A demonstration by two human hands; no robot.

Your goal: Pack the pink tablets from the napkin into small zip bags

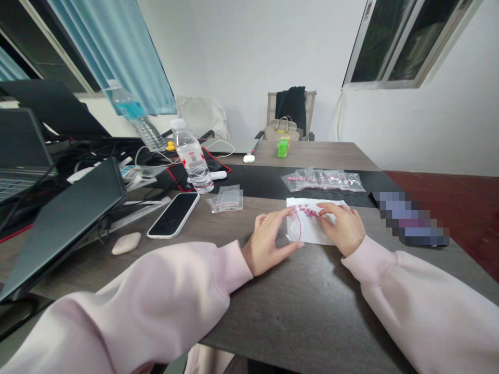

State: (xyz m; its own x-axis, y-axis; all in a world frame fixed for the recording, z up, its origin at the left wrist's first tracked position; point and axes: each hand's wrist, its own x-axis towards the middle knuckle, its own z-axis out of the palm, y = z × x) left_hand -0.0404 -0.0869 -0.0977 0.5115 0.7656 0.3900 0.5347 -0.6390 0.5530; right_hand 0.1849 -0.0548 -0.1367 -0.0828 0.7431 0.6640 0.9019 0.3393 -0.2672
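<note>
- Grey-brown wood-grain table (pixel 312 301), with a black strip (pixel 265 182) across its far half.
- Black-screened smartphone in a white case (pixel 173 214), lying face up.
- Clear plastic water bottle with white cap and red-and-white label (pixel 193 158), upright just beyond the phone.
- Second clear bottle with a blue label (pixel 136 117), tilted, further left.
- Small stack of empty clear plastic bags (pixel 227 199).
- Row of clear bags holding pink pieces (pixel 323 180), on the black strip.
- Bright green small box (pixel 283 147); white rounded earbud case (pixel 248 158) near it.
- White oval pebble-shaped object (pixel 126 242).
- Dark grey laptop lid (pixel 66 218), slanted at left.
- Beige chair draped with a black garment (pixel 290 106), with a beige handbag (pixel 283 130) on its seat.
- Pale blue curtain (pixel 117 47).
</note>
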